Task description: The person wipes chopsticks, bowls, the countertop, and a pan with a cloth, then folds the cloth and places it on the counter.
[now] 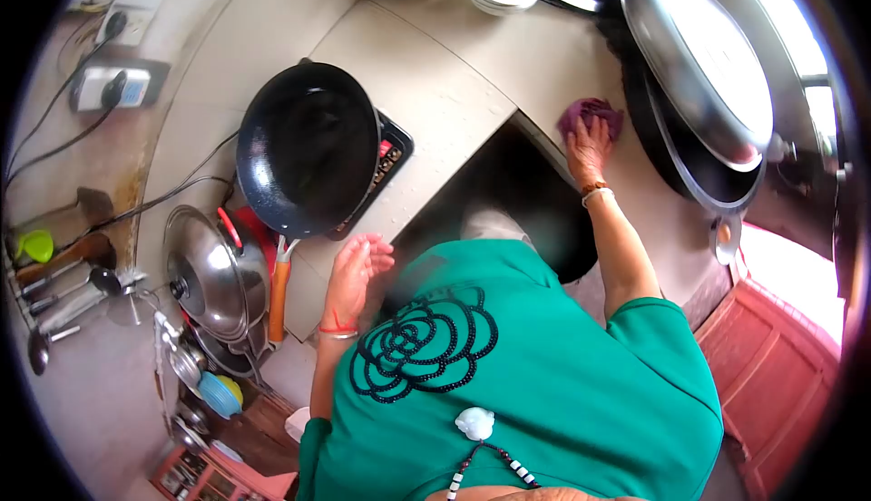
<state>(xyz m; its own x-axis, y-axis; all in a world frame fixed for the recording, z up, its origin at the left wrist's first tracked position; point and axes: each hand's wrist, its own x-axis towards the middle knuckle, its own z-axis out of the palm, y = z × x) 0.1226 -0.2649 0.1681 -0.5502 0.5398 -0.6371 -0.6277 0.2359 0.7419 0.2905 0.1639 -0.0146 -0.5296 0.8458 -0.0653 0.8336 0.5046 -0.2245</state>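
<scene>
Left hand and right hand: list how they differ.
The right hand lies on a purple cloth; the left hand holds nothing visible.
The right hand reaches farther forward; the left hand is nearer the green shirt.
The right wrist has brown beads; the left wrist has a red cord.
Both are bare, with a pale band at the wrist.

Right hand (pixel 590 149) on purple cloth (pixel 592 107).

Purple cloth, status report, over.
Right hand on the cloth, on the counter. Left hand empty, near the frying pan. Big wok close beside the cloth.
</scene>
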